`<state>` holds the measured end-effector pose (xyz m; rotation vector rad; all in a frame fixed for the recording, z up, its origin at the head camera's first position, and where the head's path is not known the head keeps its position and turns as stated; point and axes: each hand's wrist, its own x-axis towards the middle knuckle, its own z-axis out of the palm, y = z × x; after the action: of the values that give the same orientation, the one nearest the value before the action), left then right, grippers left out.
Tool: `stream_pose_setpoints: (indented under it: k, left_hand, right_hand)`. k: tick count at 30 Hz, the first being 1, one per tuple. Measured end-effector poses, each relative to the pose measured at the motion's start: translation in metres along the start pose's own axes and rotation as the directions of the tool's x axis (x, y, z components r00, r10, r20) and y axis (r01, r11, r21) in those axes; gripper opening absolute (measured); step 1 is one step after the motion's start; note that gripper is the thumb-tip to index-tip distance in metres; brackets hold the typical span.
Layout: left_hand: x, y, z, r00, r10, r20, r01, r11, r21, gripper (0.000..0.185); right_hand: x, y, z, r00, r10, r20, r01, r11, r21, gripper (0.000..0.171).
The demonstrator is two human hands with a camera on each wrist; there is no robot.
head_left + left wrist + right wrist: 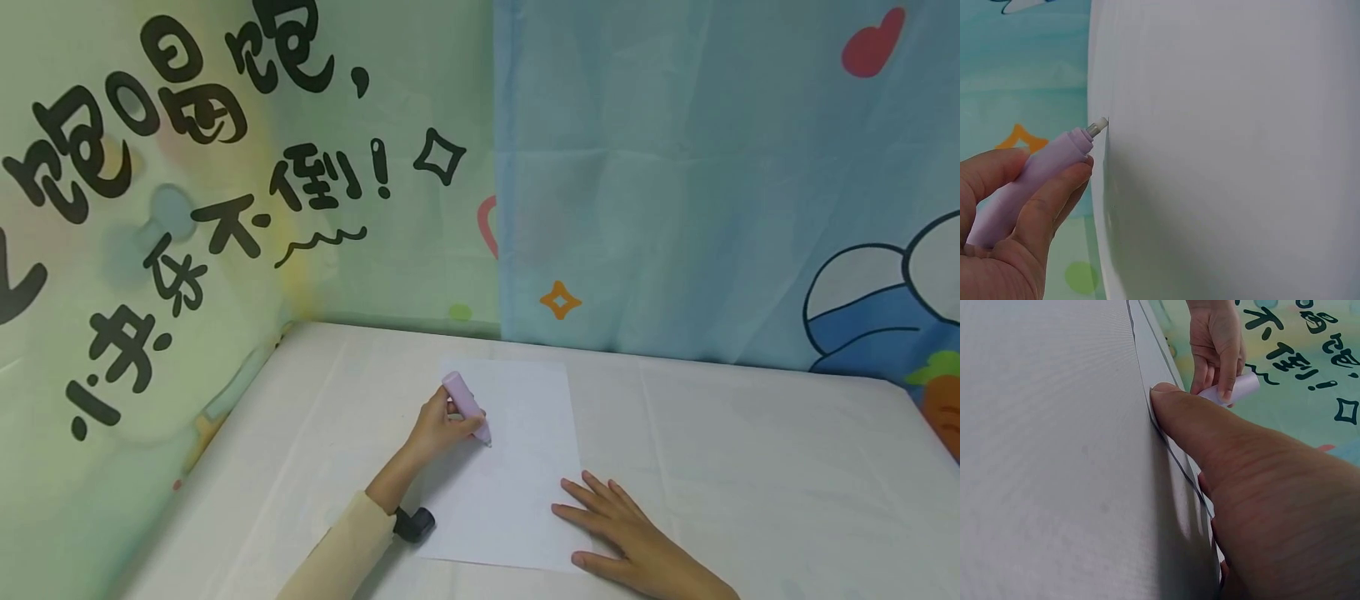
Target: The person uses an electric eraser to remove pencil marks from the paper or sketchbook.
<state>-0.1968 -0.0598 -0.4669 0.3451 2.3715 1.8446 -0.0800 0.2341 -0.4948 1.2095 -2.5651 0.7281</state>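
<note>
White tablecloth (750,467): sheet of paper (517,500) blank, left hand (438,429) gripping purple pen (467,406) tip-down, right hand (637,542) flat, pinning sheet.

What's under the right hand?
The right hand lies flat with straight fingers on the lower right corner of the white paper, which rests on the white tablecloth. Whatever is on the paper beneath the palm is hidden.
</note>
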Motion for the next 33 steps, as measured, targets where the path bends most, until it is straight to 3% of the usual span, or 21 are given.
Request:
stream_pose_setpoints:
  k: [19, 33]
  left_hand:
    - [-0.0001, -0.0024, -0.0039, 0.999, -0.034, -0.020, 0.034, 0.999, -0.011, 0.038]
    - [0.0008, -0.0043, -0.0066, 1.000, -0.008, -0.018, 0.008, 1.000, -0.004, 0.037]
  right_hand:
    - [-0.0033, 0.0012, 0.0011, 1.000, 0.002, -0.005, -0.001, 1.000, 0.028, 0.055]
    - [-0.0009, 0.0014, 0.0012, 1.000, -0.002, 0.002, 0.002, 0.999, 0.034, 0.055]
